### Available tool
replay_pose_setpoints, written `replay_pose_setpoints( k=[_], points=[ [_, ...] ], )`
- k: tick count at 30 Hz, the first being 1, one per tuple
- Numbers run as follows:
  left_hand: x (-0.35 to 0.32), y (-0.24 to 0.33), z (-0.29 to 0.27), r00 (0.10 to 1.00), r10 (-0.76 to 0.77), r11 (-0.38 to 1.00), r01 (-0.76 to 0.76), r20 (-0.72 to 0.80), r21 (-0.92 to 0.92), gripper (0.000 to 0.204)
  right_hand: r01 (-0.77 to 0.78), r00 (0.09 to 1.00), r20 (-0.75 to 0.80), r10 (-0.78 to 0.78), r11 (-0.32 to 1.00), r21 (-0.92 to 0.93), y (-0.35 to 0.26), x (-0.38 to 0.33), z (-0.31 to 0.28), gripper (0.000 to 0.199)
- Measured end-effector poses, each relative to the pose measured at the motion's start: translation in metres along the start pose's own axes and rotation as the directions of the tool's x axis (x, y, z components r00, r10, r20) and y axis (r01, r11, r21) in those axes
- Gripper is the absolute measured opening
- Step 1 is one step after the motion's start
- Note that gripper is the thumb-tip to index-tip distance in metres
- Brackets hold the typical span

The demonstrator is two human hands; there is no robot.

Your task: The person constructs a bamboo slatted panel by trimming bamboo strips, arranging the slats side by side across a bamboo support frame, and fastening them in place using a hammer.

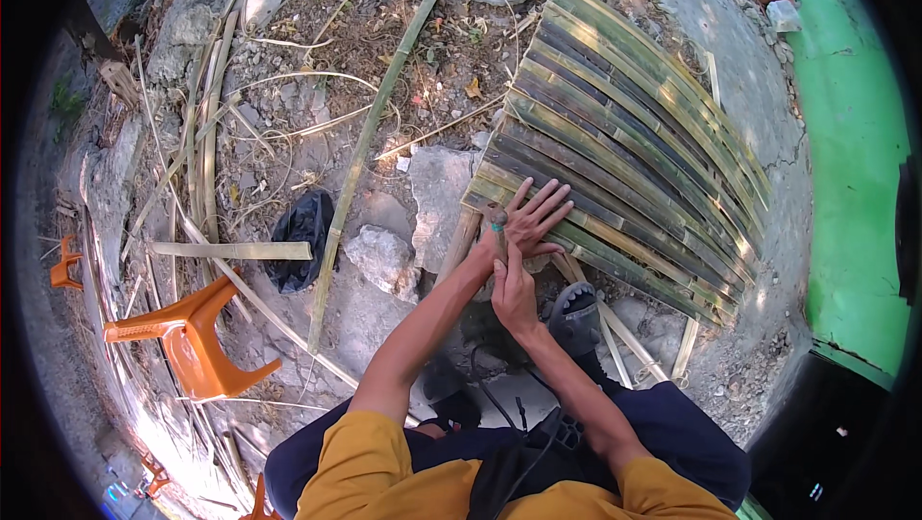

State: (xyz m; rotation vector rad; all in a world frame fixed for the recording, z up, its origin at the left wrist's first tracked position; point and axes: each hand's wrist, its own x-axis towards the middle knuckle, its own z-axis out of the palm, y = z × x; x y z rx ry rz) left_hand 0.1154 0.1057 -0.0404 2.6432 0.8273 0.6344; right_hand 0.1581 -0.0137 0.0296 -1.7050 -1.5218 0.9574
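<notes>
A panel of split bamboo slats [615, 150] lies ahead and to the right, its dark and green-yellow strips side by side. My left hand [540, 218] rests flat on the near left corner of the panel, fingers spread over the slats. Close beside it, my right hand [516, 294] is closed round the handle of what looks like a hammer [498, 228], with a teal band near its brownish head. The tool stands over my left wrist and hides part of it. Under the panel's left edge runs a bamboo support [459, 243].
An overturned orange plastic stool [197, 352] lies at the left, near a black plastic bag [300, 237]. A long green bamboo strip [379, 126] and loose strips [206, 126] cover the ground. Rocks [382, 259] lie near my left forearm. A green wall [855, 136] borders the right.
</notes>
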Motion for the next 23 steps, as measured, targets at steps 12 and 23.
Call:
replay_pose_setpoints(
  k=[12, 23],
  points=[
    [0.001, -0.001, -0.005, 0.998, -0.006, 1.000, 0.004, 0.065, 0.023, 0.100, 0.144, 0.984, -0.108, -0.139, 0.989, 0.037, 0.003, -0.001, -0.016, 0.046],
    [-0.001, -0.004, -0.002, 0.999, 0.012, 0.999, -0.010, 0.048, -0.034, 0.096, 0.190, 0.982, 0.013, -0.189, 0.982, -0.023, 0.012, 0.020, -0.045, 0.052]
  ],
)
